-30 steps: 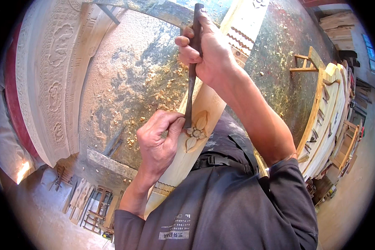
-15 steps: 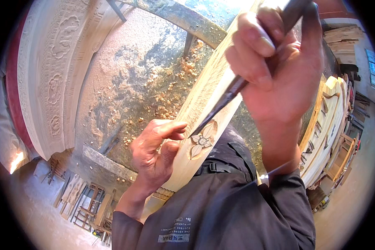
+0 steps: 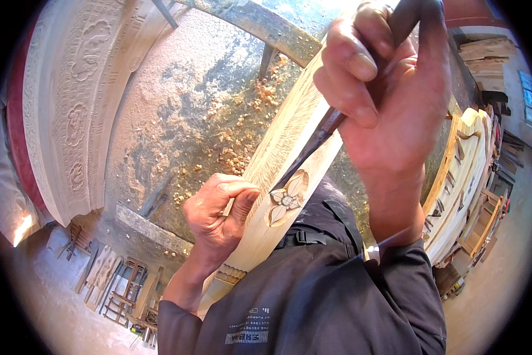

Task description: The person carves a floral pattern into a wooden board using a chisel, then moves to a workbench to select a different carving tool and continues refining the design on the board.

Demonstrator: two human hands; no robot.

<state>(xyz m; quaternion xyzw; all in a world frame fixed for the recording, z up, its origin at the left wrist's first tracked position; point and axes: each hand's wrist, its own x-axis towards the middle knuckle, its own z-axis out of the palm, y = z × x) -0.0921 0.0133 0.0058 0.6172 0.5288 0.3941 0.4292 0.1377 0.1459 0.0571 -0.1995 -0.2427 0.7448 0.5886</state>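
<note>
A long pale wooden piece (image 3: 285, 145) slants across the middle, from upper right down toward my lap. Cut into it is a recessed oval with a petalled flower (image 3: 286, 201) in relief. My right hand (image 3: 390, 100) is wrapped round a dark carving chisel (image 3: 316, 141). The chisel's narrow blade slopes down to the left, its tip at the upper left edge of the carved oval. Beside that tip, my left hand (image 3: 214, 207) rests at the wood's left edge, thumb and forefinger pressed together. Whatever lies between those fingertips, if anything, is hidden.
Curled wood shavings (image 3: 239, 157) and sawdust cover the floor beyond the piece. A large carved panel (image 3: 65, 124) stands at the left. On the right, several hand tools (image 3: 450, 180) lie on pale curved timber. Wooden stools (image 3: 124, 296) stand at lower left.
My left thumb and forefinger, slightly apart before, have come together in a pinch. My right hand has shifted a little left, while the chisel tip stays at the oval's edge.
</note>
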